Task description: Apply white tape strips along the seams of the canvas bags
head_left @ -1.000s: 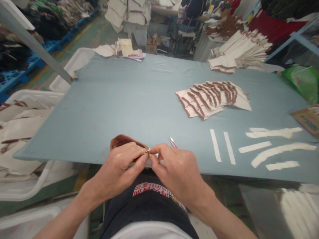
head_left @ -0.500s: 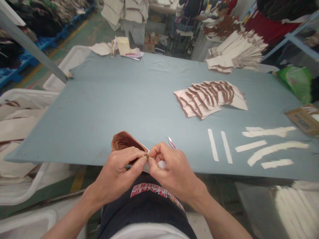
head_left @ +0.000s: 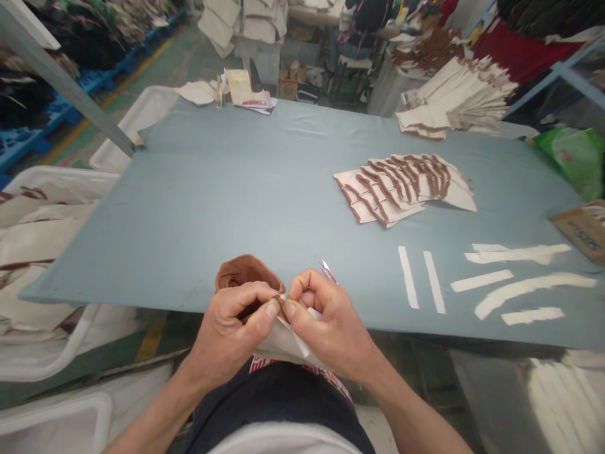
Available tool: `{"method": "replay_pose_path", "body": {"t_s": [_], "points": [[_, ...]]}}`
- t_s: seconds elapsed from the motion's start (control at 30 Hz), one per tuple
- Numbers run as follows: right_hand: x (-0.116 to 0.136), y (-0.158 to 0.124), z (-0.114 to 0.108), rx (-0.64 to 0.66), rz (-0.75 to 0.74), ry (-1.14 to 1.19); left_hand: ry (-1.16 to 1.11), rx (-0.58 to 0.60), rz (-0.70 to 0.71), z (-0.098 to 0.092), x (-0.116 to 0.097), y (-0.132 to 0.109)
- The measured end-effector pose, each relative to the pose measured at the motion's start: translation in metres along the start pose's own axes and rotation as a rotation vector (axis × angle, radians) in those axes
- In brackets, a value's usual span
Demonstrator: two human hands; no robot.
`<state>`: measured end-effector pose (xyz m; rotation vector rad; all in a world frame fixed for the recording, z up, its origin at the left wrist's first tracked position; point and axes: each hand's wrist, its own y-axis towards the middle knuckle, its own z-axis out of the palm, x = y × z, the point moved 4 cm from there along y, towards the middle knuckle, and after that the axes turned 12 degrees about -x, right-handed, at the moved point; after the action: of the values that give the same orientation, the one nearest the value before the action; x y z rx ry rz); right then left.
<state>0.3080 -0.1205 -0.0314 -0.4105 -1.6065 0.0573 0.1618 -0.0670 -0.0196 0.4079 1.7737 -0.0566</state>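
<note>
A brown-and-cream fabric piece (head_left: 253, 267) stands partly on the front edge of the table, its brown side curled open like a pouch. My left hand (head_left: 239, 331) pinches the edge of this fabric piece between thumb and index finger. Right beside it, my right hand (head_left: 326, 318) is closed in a pinch on the same edge, the fingertips of both hands almost touching. A narrow white strip (head_left: 301, 346) hangs below the pinch, beside my right thumb. Small thread snips (head_left: 327, 271) lie just beyond my right hand. The exact fold between the fingertips is hidden.
The blue-green table (head_left: 212, 189) carries a fanned stack of cream pieces with brown edges (head_left: 406, 186). Loose white strips (head_left: 435, 282) lie to the right. Fabric-filled white bins (head_left: 70, 353) stand at the left. A person (head_left: 363, 25) sits beyond the table.
The fabric's brown opening has spread wider, and more of its cream side and the white strip now show below my hands. Both hands keep their pinch.
</note>
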Motion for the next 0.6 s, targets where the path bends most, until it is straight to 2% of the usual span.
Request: {"method": "replay_pose_path", "body": {"t_s": [0.13, 0.27, 0.37, 0.47, 0.6], "points": [[-0.001, 0.001, -0.001, 0.002, 0.003, 0.021, -0.025, 0.042, -0.104, 0.002, 0.008, -0.003], [-0.004, 0.003, 0.003, 0.057, 0.032, 0.082, -0.073, -0.012, -0.258, 0.006, 0.027, -0.007], [-0.010, 0.006, 0.001, 0.080, 0.075, 0.195, -0.063, -0.043, -0.270, 0.008, 0.033, -0.007], [-0.013, 0.010, -0.007, 0.056, 0.092, 0.291, 0.012, -0.026, -0.252, 0.010, 0.029, -0.007], [-0.007, 0.014, -0.019, 0.005, 0.078, 0.340, 0.082, 0.000, -0.244, 0.016, 0.027, -0.007]]}}
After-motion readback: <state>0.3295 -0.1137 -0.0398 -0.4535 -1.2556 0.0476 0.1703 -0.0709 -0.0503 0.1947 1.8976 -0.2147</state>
